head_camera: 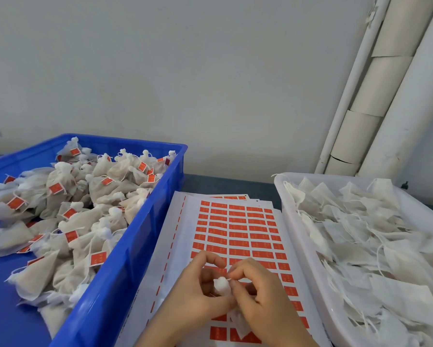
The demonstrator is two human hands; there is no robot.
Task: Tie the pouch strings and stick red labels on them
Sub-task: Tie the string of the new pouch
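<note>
Head view: I use the label sheet (238,229) as the reference for all positions. It lies flat on the dark tabletop (223,184), on top of further sheets whose edges show at its far side, and carries rows of red labels (235,244); the rows along its left part are peeled down to narrow red slivers. Both hands work above the near half of this sheet. I see the left hand (197,291) with fingers curled, gripping one white pouch (221,285) at its bunched neck. The right hand (260,291) meets it from the right, fingers also curled, thumb and forefinger pinching the string (228,279) just at that neck. The pouch body hangs below the hands and rests on the near rows of the sheet. I cannot tell whether a knot is formed. Left of the sheet, touching its edge, stands a blue crate (125,246) holding tied pouches (85,204), many with a red label on the string. Right of the sheet, overlapping its edge, stands a white tray (293,221) filled with flat untied pouches (385,259) and loose strings. Beyond the sheet rises a pale wall (185,71); beyond and to the right of the sheet, pale tubes (375,83) lean in the corner.
</note>
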